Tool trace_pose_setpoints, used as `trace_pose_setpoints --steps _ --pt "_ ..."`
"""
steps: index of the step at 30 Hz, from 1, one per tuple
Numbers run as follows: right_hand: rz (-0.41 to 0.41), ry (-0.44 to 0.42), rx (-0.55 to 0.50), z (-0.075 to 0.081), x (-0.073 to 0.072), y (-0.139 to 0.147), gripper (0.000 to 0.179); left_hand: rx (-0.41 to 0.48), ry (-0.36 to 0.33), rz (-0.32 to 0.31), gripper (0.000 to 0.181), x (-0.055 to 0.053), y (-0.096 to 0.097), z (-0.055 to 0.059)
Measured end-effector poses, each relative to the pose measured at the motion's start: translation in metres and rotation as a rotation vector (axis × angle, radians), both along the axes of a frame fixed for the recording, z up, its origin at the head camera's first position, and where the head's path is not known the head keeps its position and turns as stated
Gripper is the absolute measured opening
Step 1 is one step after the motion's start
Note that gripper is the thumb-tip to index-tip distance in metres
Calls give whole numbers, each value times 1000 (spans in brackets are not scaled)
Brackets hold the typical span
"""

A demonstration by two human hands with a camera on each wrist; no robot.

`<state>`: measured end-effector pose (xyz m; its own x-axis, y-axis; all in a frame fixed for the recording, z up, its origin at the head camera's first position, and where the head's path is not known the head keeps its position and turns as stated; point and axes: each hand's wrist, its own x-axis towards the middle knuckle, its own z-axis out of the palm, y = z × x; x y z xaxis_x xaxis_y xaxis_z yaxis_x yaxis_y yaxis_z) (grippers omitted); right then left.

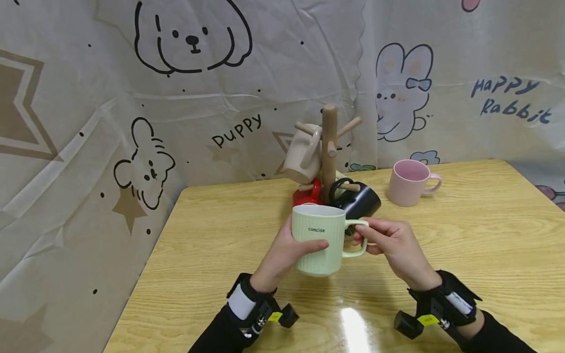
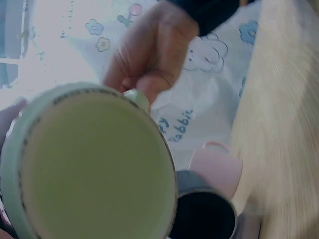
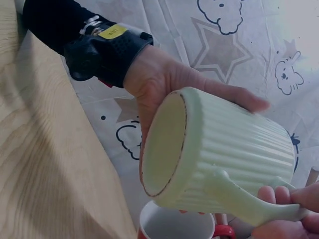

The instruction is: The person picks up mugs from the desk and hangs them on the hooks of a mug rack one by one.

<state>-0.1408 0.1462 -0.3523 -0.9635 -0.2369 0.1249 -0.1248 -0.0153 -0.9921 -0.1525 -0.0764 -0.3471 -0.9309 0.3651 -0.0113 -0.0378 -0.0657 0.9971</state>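
Between both hands, a light green ribbed mug marked "concise" is held up over the table, its underside facing the left wrist camera. My left hand grips the mug's body from the left, with the thumb across its front. At the handle, my right hand pinches with thumb and fingers. Just behind the mug stands a wooden mug tree. On it hang a cream mug, a black mug and a red mug, the last two partly hidden by the green mug.
A pink mug stands on the wooden table, right of the mug tree, its handle to the right. A printed cloth hangs behind and to the left of the table.
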Motion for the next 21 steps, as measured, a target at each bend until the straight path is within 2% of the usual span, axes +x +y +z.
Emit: trace_pose_setpoints --steps 7,11,14,17,21 --pt "-6 -48 47 -3 -4 -2 42 8 4 45 70 -1 4 -5" --pt "6 -45 66 -1 -6 0 41 0 11 43 68 -3 5 -4" --pt "14 -34 83 2 -7 4 39 -6 9 44 68 -3 5 2" --pt "-3 -20 49 6 -9 10 33 17 23 62 70 -3 6 11" --pt "-29 18 -69 11 -10 20 26 140 76 121 68 -3 8 25"
